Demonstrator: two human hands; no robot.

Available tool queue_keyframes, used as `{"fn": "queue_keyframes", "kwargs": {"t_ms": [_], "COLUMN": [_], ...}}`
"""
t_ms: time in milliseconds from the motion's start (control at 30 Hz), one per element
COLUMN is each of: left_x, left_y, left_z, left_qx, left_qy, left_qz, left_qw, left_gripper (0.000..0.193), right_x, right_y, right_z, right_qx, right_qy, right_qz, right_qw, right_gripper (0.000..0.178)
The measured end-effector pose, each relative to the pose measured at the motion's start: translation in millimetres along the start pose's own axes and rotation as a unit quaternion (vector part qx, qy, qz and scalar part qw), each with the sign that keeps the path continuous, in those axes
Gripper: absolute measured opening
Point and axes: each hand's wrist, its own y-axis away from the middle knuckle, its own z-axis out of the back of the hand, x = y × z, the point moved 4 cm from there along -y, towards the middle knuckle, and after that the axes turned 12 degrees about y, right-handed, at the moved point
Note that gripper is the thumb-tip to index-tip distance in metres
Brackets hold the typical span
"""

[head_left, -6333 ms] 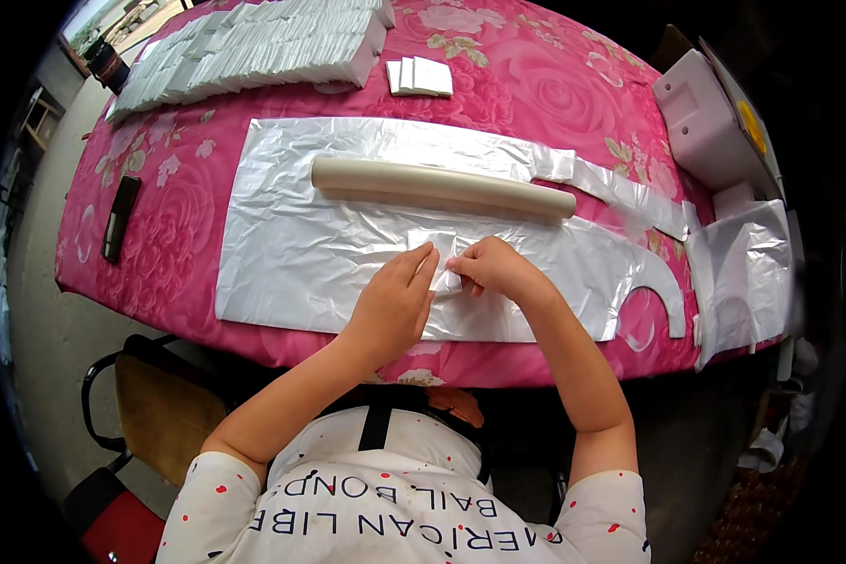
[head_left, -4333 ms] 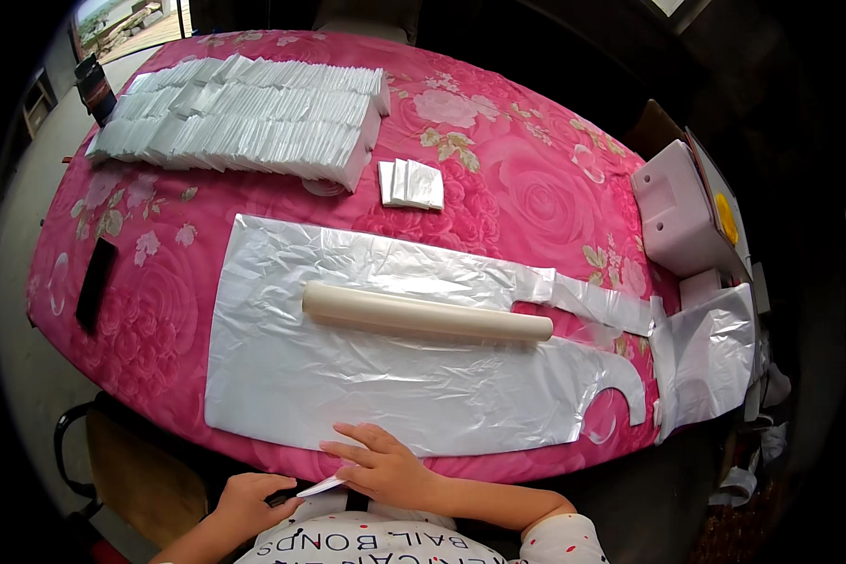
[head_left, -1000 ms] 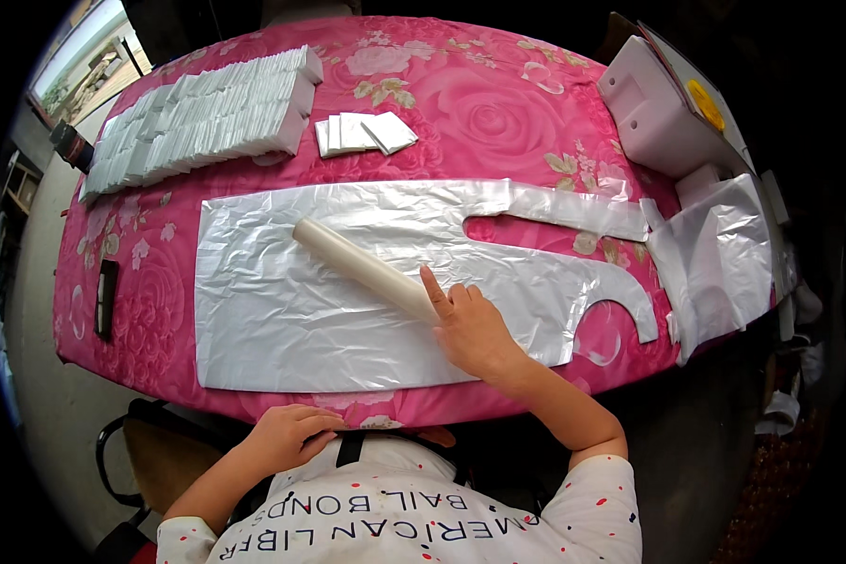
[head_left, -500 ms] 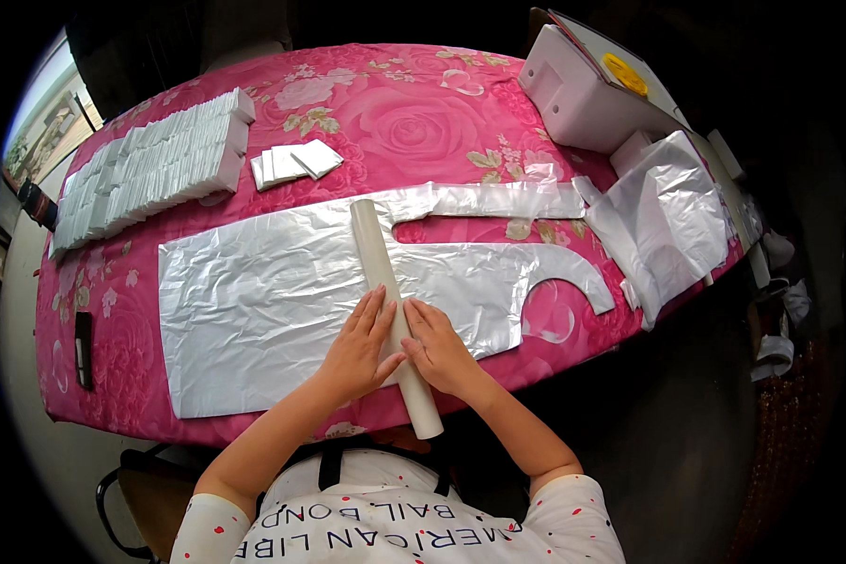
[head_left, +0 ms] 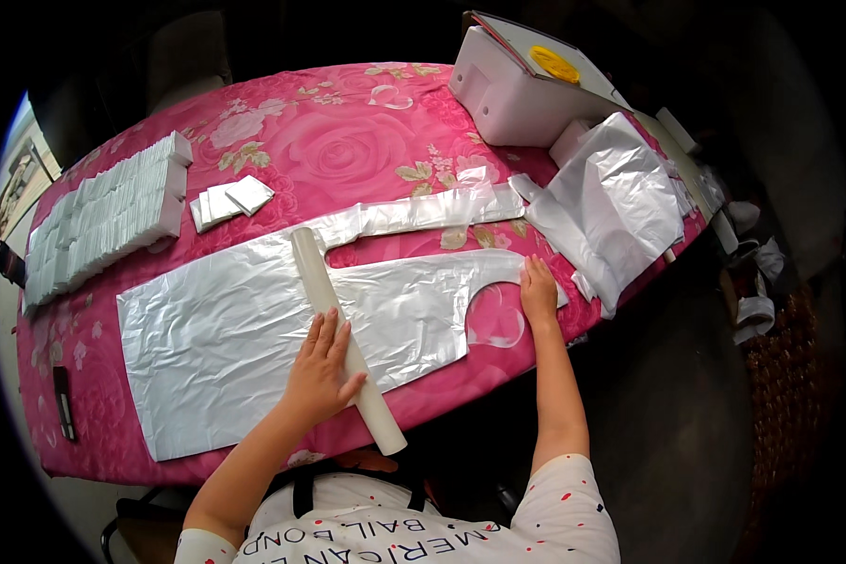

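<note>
A thin silvery-white plastic sheet [head_left: 197,329], cut with straps and a curved opening like a disposable apron, lies flat and wrinkled. A long off-white tube [head_left: 316,273] rests across its middle, its near end sticking out past the table edge. My left hand [head_left: 320,369] lies on the tube and the plastic beside it, fingers stretched out and thumb apart. Over at the right, my right hand [head_left: 539,293] is laid on the curved strap end of the sheet, fingers extended. That hand hides part of the strap; its tip shows just beyond.
Stacked folded white packets [head_left: 103,221] stand at the far left, near a few loose packets [head_left: 232,200]. More crumpled plastic film [head_left: 611,207] lies right, before a white foam box [head_left: 512,89] with a yellow coil [head_left: 555,64] on top. A dark narrow object [head_left: 63,402] sits left.
My right hand has left the tube and moved right to the sheet's strap end. My left hand stays by the tube. The whole view has shifted.
</note>
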Motion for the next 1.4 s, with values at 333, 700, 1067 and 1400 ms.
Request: {"fn": "queue_keyframes", "kwargs": {"t_ms": [333,700,1067,1400], "left_x": [-5,13,150,172], "left_y": [-6,18,137,138], "left_z": [0,25,154,169], "left_qx": [0.001,-0.019,-0.118,-0.095], "left_qy": [-0.027,0.615,0.45,0.326], "left_qz": [-0.028,0.266,0.42,0.36], "left_qw": [0.999,0.742,0.779,0.869], "left_gripper": [0.07,0.027,0.023,0.025], "right_x": [69,301,240,57], "right_y": [3,110,134,50], "right_z": [63,144,130,129], "right_qx": [0.01,0.284,0.183,0.01], "right_qy": [-0.203,-0.464,-0.135,0.206], "right_qz": [-0.077,0.152,0.214,-0.112], "right_qw": [0.976,0.825,0.95,0.972], "right_gripper": [0.013,0.027,0.049,0.041]}}
